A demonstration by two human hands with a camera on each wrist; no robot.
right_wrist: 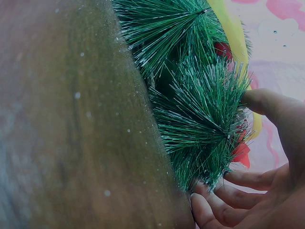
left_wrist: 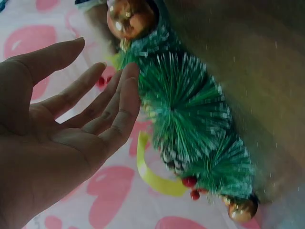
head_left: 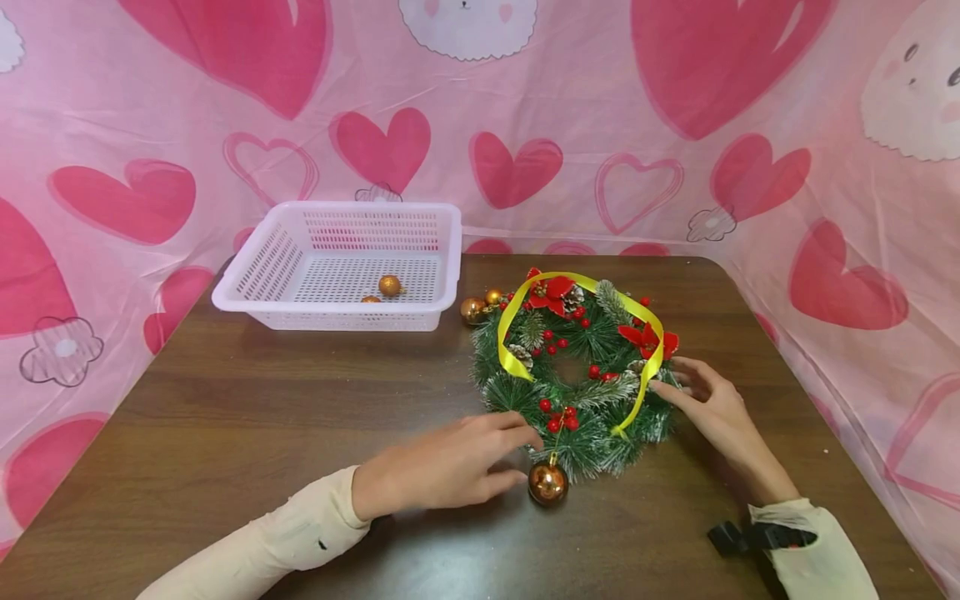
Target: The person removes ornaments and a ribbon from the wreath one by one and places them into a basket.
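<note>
A green Christmas wreath point(head_left: 495, 392) lies on the table, dressed with red berries, red poinsettias, pinecones and a yellow ribbon point(head_left: 581, 277) arched over it. My right hand point(head_left: 712, 408) holds its right edge, thumb on the needles and fingers round the outer side, as the right wrist view shows. At the near left of the wreath hovers my left hand point(head_left: 465, 458), fingers loosely spread and nothing in them. A shiny copper bauble point(head_left: 548, 483) hangs at the wreath's front edge, just beside the left fingertips. Another copper bauble point(head_left: 473, 311) sits at its far left.
A white plastic basket point(head_left: 337, 320) stands at the back left, with a gold bauble point(head_left: 389, 286) and part of another inside. A pink heart-print cloth point(head_left: 585, 108) hangs behind the brown table point(head_left: 247, 400) and at its sides.
</note>
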